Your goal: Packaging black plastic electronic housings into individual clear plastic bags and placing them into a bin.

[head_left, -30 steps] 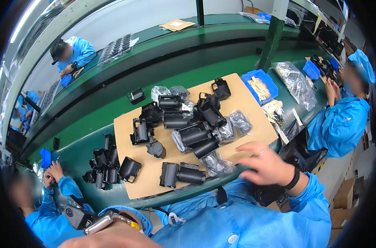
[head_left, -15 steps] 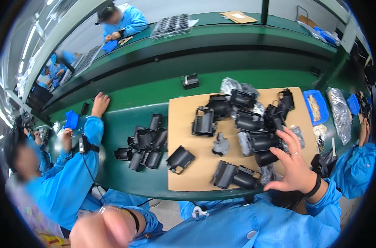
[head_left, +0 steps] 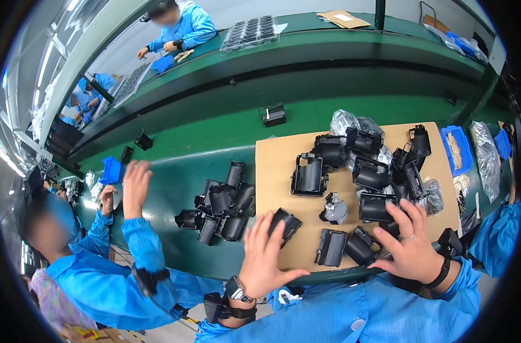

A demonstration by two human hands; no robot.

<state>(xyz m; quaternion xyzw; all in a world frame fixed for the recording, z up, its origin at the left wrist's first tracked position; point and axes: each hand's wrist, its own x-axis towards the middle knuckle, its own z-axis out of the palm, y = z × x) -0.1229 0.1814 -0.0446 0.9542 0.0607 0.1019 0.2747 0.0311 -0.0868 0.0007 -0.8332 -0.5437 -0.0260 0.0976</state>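
Note:
My left hand (head_left: 265, 255) is raised with fingers spread at the left edge of a cardboard sheet (head_left: 277, 177). Its fingertips overlap a black curved plastic housing (head_left: 289, 223); contact cannot be made out. Over the right part of the sheet hovers my right hand (head_left: 408, 246), fingers apart, with nothing in its grip. Close to its fingertips lie a black housing (head_left: 376, 207) and another housing (head_left: 361, 247). Next to that one rests a further black housing (head_left: 331, 247). Between my hands, farther up, sits a grey round part (head_left: 335, 210).
A pile of black housings (head_left: 220, 200) lies left of the sheet on the green table (head_left: 163, 188). Clear plastic bags (head_left: 343, 122) sit among the parts. A blue tray (head_left: 458, 150) stands at right. A single housing (head_left: 273, 115) rests on the green belt (head_left: 214, 126). A co-worker's hand (head_left: 135, 188) is at left.
My left hand has risen from the lower left to the sheet's left edge, its fingers spreading. My right hand stays open nearby. The co-worker's hand drew back from the belt, where a black part now shows.

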